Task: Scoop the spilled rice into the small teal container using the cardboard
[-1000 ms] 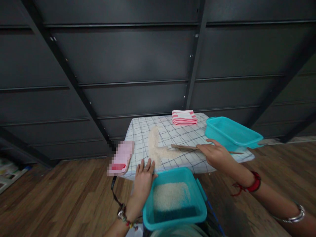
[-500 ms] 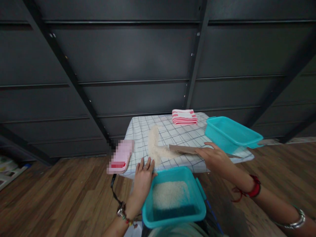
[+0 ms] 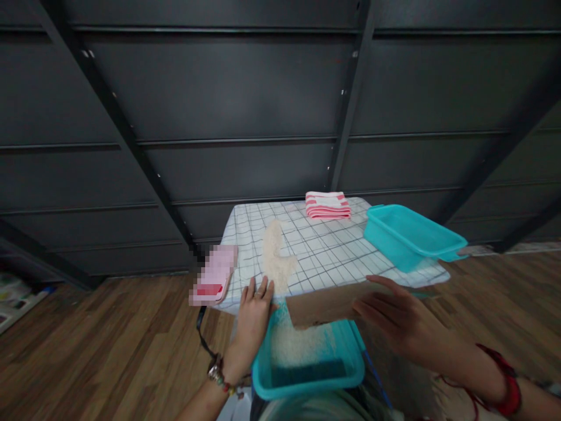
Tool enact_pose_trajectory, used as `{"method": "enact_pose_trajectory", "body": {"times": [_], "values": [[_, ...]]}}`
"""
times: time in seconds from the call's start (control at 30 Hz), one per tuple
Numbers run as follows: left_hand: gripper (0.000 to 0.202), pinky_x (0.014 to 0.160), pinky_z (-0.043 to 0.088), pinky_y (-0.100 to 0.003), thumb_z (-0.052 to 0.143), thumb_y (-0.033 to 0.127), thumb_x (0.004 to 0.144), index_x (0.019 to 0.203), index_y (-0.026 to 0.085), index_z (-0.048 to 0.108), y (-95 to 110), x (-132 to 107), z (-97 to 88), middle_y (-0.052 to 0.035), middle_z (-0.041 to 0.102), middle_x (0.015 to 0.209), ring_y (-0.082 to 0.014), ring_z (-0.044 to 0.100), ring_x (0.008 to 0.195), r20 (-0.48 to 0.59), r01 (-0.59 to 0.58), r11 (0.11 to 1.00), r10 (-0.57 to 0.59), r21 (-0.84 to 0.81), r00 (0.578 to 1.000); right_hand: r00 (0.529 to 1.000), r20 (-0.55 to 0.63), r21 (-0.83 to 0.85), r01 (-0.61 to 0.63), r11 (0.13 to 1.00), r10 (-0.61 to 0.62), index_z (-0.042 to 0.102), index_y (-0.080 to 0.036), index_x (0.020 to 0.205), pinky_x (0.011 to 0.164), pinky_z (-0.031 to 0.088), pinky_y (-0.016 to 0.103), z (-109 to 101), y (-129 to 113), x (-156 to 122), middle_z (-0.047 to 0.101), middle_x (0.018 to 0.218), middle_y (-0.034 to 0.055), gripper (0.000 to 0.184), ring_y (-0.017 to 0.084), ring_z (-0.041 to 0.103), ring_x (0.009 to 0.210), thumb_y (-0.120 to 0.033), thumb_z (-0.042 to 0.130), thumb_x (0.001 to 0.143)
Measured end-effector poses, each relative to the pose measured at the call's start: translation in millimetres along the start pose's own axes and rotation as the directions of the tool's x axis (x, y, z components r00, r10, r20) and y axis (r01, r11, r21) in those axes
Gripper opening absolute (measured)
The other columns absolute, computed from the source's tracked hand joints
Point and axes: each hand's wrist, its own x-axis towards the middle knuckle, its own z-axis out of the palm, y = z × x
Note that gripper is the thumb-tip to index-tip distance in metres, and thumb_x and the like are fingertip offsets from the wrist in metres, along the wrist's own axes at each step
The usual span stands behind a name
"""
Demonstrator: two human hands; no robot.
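Observation:
My right hand (image 3: 398, 321) grips a flat piece of brown cardboard (image 3: 324, 304), tilted over the far rim of a turquoise plastic basin (image 3: 307, 390). Inside that basin, which stands against the near table edge, lies white rice (image 3: 298, 348). My left hand (image 3: 254, 318) rests at the table edge by the basin's left rim, its fingers stretched out flat on the cloth and its thumb by the rim. Just beyond those fingers, a strip of spilled rice (image 3: 274, 251) runs across the checked tablecloth (image 3: 324, 245).
A second turquoise basin (image 3: 414, 234) stands at the table's right side. A folded pink-and-white towel (image 3: 328, 204) lies at the back. On the left edge is a pink phone-like object (image 3: 217, 272), partly pixelated. Dark metal panels (image 3: 236, 88) rise behind the table.
My right hand has drawn the cardboard toward me, from the tabletop to over the near basin. Less rice lies on the right part of the spill. My left hand has stayed put.

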Motion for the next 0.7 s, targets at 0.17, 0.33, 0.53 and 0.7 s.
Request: {"method": "enact_pose_trajectory", "body": {"times": [0.17, 0.33, 0.53, 0.7], "values": [[0.048, 0.1, 0.041, -0.049, 0.054, 0.019, 0.085, 0.133, 0.021, 0.048, -0.1, 0.3, 0.2, -0.0128, 0.052, 0.136, -0.0334, 0.042, 0.129, 0.011, -0.003, 1.0, 0.003, -0.003, 1.0, 1.0, 0.005, -0.105, -0.015, 0.994, 0.015, 0.059, -0.014, 0.095, 0.092, 0.047, 0.042, -7.9, 15.4, -4.7, 0.069, 0.075, 0.0045, 0.025, 0.015, 0.064, 0.069, -0.001, 0.04, 0.085], [0.046, 0.1, 0.041, -0.05, 0.053, 0.023, 0.087, 0.132, 0.021, 0.049, 1.6, 1.1, -4.6, -0.0126, 0.051, 0.137, -0.0344, 0.042, 0.129, 0.044, 0.0, 1.0, -0.001, 0.007, 0.999, 0.995, 0.069, -0.169, -0.061, 0.984, 0.074, 0.06, -0.016, 0.092, 0.089, 0.048, 0.042, 6.0, 37.1, -8.2, 0.067, 0.071, 0.0021, 0.033, 0.014, 0.06, 0.059, 0.002, 0.034, 0.082], [0.046, 0.1, 0.04, -0.05, 0.052, 0.022, 0.087, 0.132, 0.021, 0.049, 1.8, 1.1, -5.9, -0.0126, 0.052, 0.136, -0.0337, 0.042, 0.129, 0.037, 0.001, 1.0, -0.001, 0.003, 0.999, 0.993, 0.072, -0.162, -0.08, 0.984, 0.092, 0.061, -0.014, 0.092, 0.088, 0.047, 0.04, 22.8, 37.6, -5.7, 0.068, 0.072, 0.0033, 0.034, 0.015, 0.061, 0.063, 0.004, 0.035, 0.078], [0.047, 0.1, 0.041, -0.049, 0.054, 0.022, 0.085, 0.132, 0.021, 0.049, 1.4, 0.8, -4.2, -0.0124, 0.052, 0.136, -0.0339, 0.042, 0.129, 0.02, 0.004, 1.0, -0.004, 0.01, 1.0, 0.991, 0.042, -0.265, -0.109, 0.958, 0.125, 0.062, -0.011, 0.091, 0.086, 0.045, 0.037, 43.8, 52.6, 6.2, 0.069, 0.073, 0.0061, 0.036, 0.016, 0.062, 0.065, 0.006, 0.034, 0.076]]}}
